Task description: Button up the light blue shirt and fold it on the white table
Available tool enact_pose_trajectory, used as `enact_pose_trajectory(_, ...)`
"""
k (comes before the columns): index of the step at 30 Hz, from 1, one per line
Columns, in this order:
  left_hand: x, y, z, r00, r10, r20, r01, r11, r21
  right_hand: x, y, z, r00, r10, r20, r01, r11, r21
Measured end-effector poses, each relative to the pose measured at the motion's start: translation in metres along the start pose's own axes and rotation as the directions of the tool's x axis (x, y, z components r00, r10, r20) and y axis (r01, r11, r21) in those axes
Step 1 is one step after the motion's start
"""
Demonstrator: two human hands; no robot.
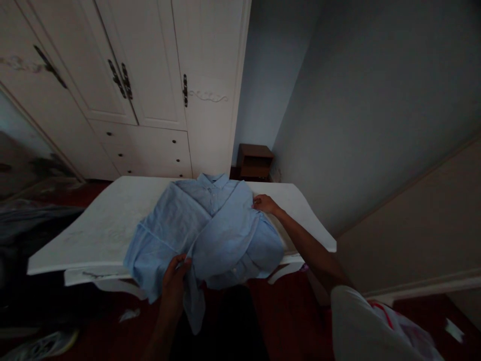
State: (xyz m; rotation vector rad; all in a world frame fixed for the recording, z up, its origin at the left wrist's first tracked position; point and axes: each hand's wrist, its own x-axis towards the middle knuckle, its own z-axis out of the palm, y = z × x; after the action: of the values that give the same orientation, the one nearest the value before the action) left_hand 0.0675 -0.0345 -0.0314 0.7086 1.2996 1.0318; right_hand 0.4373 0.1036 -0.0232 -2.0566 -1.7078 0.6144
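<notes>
A light blue button-up shirt (210, 230) lies on a white table (105, 220), collar pointing away from me, its lower part hanging over the near edge. My left hand (175, 283) pinches the shirt's fabric at the near edge of the table. My right hand (265, 203) is stretched out to the shirt's right side, fingers closed on a fold of the fabric there.
A white wardrobe (150, 85) with dark handles and drawers stands behind the table. A small brown nightstand (255, 160) sits in the corner by the grey wall. Dark clothing (33, 225) is piled at the left; a shoe (41, 345) lies on the red floor.
</notes>
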Motion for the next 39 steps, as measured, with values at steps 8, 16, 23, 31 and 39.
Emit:
enact_pose_trajectory(8, -0.001, -0.010, 0.000, 1.000, 0.013, -0.005, -0.013, 1.000, -0.021, 0.005, 0.028, 0.000, 0.987, 0.150, -0.060, -0.140, 0.979, 0.145)
enact_pose_trajectory(16, 0.008, -0.020, -0.012, 0.984, 0.145, 0.105, -0.163, 0.967, 0.195, -0.005, 0.041, -0.015, 0.998, 0.052, -0.040, -0.041, 0.972, 0.232)
enact_pose_trajectory(23, 0.015, -0.028, -0.011, 0.974, 0.166, 0.155, -0.204, 0.939, 0.278, -0.049, 0.034, -0.012, 0.924, -0.372, 0.089, 0.363, 0.926, 0.103)
enact_pose_trajectory(31, 0.005, -0.019, -0.010, 0.951, 0.296, 0.095, -0.310, 0.883, 0.353, -0.072, 0.019, 0.012, 0.925, -0.361, -0.116, 0.298, 0.882, -0.366)
enact_pose_trajectory(39, 0.006, -0.018, 0.008, 0.967, 0.213, 0.141, -0.239, 0.950, 0.201, -0.075, 0.036, 0.014, 0.925, -0.213, -0.316, 0.140, 0.961, -0.237)
